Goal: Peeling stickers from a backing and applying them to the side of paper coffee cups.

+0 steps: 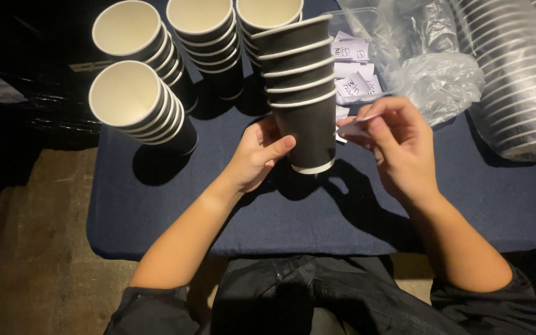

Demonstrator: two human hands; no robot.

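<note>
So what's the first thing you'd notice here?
The tall stack of black paper cups in the middle of the blue table, gripped by the left hand. Beside it, the right hand pinches a small white sticker. More cup stacks stand at the upper left.

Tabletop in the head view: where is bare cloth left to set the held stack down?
Bare blue cloth runs along the near edge, between the left hand and right hand. The held stack fills the middle. It is crowded behind: cup stacks far left, plastic bags far right.
</note>
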